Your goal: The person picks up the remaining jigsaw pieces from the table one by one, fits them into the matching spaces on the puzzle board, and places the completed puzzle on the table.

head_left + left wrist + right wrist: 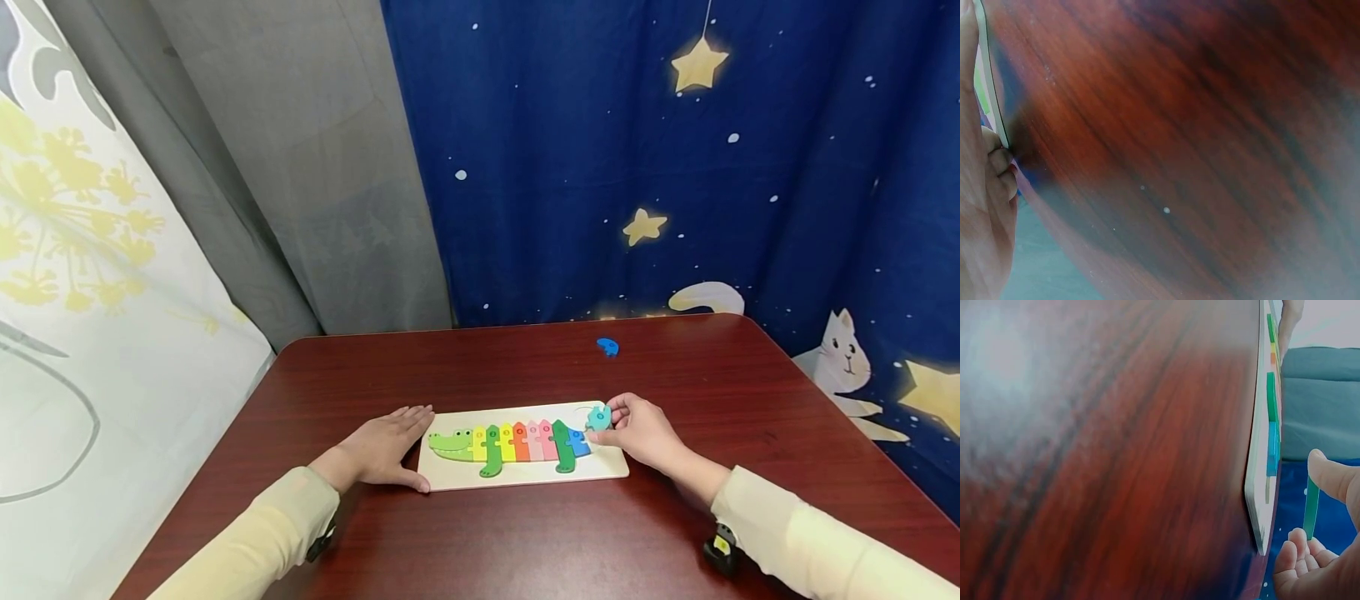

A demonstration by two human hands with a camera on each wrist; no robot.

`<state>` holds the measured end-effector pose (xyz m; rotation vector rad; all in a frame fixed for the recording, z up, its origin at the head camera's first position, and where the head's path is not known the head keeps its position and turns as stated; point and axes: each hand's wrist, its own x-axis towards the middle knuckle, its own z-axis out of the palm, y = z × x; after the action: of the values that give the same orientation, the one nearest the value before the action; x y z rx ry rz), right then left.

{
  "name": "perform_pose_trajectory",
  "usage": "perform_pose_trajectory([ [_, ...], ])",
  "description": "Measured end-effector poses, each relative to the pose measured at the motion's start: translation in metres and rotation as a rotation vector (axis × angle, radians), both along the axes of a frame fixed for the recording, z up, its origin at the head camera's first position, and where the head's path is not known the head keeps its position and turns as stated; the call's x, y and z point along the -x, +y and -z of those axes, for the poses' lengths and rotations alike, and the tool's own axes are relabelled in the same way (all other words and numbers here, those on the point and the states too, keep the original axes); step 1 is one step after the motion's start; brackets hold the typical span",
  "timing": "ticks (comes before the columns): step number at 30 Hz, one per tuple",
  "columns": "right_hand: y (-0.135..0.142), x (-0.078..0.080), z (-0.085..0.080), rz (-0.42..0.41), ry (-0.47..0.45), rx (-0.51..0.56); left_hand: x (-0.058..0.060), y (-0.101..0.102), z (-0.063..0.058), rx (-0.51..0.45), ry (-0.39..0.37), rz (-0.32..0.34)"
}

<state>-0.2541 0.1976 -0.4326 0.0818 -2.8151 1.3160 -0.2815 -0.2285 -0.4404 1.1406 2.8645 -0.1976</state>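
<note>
A pale wooden puzzle board (528,481) lies on the table with a crocodile of colourful interlocking pieces in it, from a light green head (452,446) to a blue piece (577,443) at the right. My left hand (390,448) rests at the board's left end, fingers extended, thumb along the lower left corner. Between thumb and fingertips my right hand (647,433) pinches a teal puzzle piece (598,417) over the upper right part of the board. Seen edge-on in the right wrist view, that piece (1312,509) is raised off the board.
A small dark blue curved piece (608,347) lies alone near the far edge of the dark red-brown table (495,542). Behind the table hang a grey curtain (300,167) and a blue starry one (570,167); white patterned cloth (112,350) hangs at the left.
</note>
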Motion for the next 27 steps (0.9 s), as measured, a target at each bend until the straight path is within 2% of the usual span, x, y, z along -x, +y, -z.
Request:
perform_pose_trajectory([
  [14, -0.0030, -0.0032, 0.0078, -0.004, -0.006, -0.013, 0.0008, -0.0004, 0.0013, 0.010, 0.002, -0.013],
  [27, -0.0061, -0.0040, 0.0087, -0.013, -0.014, -0.043, 0.0002, -0.0003, 0.0001, 0.006, -0.005, -0.014],
])
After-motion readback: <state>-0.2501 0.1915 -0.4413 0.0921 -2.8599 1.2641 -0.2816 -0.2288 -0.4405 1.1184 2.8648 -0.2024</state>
